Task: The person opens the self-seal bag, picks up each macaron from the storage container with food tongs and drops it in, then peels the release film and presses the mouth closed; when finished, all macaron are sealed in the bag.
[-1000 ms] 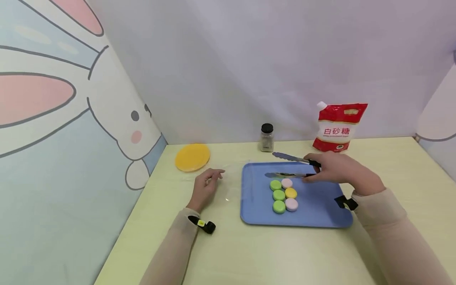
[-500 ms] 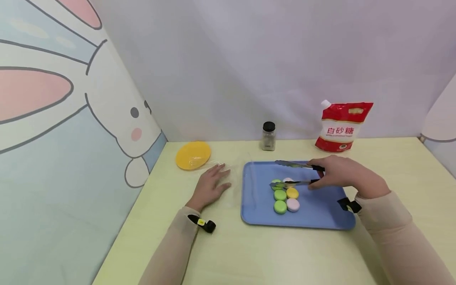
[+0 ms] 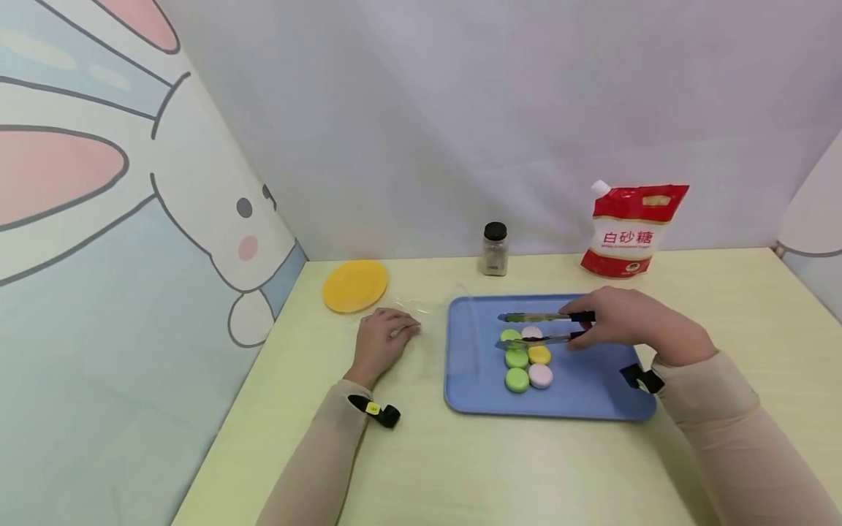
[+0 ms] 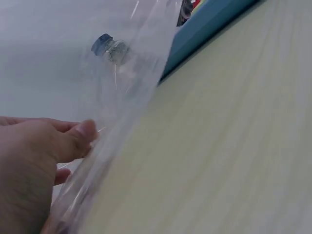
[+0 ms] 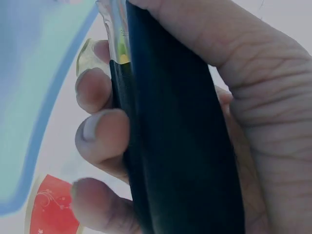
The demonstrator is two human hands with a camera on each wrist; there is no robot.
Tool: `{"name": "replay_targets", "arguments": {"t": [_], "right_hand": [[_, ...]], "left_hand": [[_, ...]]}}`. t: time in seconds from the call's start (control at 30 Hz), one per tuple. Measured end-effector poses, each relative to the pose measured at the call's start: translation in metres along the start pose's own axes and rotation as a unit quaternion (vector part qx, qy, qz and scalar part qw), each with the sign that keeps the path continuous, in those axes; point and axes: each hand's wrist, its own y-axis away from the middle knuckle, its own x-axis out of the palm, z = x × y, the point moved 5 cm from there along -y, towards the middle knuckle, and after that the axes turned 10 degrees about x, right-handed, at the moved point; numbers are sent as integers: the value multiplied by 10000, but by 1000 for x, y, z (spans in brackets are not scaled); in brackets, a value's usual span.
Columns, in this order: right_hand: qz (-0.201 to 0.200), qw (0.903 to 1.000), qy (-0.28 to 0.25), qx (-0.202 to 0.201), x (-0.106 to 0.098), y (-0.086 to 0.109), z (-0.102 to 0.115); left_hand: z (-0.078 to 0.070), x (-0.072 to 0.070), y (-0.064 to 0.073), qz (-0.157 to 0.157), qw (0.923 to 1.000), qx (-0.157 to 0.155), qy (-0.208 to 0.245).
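Note:
My left hand [image 3: 384,342] pinches the edge of a clear plastic bag [image 4: 124,92] between thumb and fingers, left of the blue tray [image 3: 559,400]. The film spreads from the fingertips toward the tray's left rim. My right hand [image 3: 621,320] grips metal tongs [image 3: 536,318] by their black handles [image 5: 180,126]. Their two arms stand apart over the far end of the macarons, with nothing seen between the tips. Several macarons lie in two columns on the tray: green ones [image 3: 517,379] on the left, pink ones [image 3: 541,376] and a yellow one [image 3: 539,355] on the right. The nearer tong arm partly covers the farthest ones.
Behind the left hand lies a yellow plate [image 3: 355,286]. A small glass jar [image 3: 495,256] with a black lid stands by the back wall. Behind the tray's right end stands a red and white sugar pouch [image 3: 631,232]. A rabbit-patterned wall [image 3: 197,256] borders the left side.
The tongs have come down toward the macarons, and their arms are closer together. My left hand spread its fingers over the clear bag, then drew them in to pinch it.

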Motion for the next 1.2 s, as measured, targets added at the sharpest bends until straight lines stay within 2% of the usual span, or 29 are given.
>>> {"name": "replay_targets", "arguments": {"t": [0.17, 0.3, 0.43, 0.5, 0.63, 0.73, 0.93, 1.07, 1.2], "right_hand": [[-90, 9998, 132, -94, 0, 2, 5], [-104, 9997, 204, -109, 0, 1, 7], [-187, 9994, 220, -201, -2, 1, 6], [-371, 9988, 189, -252, -5, 2, 5], [-1010, 9936, 89, -498, -13, 5, 12], [-1218, 9898, 115, -732, -11, 2, 29], [-867, 9890, 548, -1068, 6, -28, 82], [-956, 9817, 746, -1465, 16, -45, 116], [-973, 9798, 892, -1505, 24, -53, 131]], "left_hand": [[-4, -6, -3, -608, 9965, 212, 542], [-3, -9, -4, -868, 9896, 240, 1123], [-4, -11, -4, -1107, 9823, 303, 1479], [-4, -11, -3, -1182, 9798, 385, 1565], [-6, -11, -3, -1246, 9772, 559, 1624], [-8, -12, -4, -1283, 9759, 662, 1635], [-15, -19, -7, -1654, 9673, 868, 1716], [-21, -24, -8, -1914, 9590, 1018, 1828], [-26, -24, -6, -2003, 9541, 1075, 1949]]}}
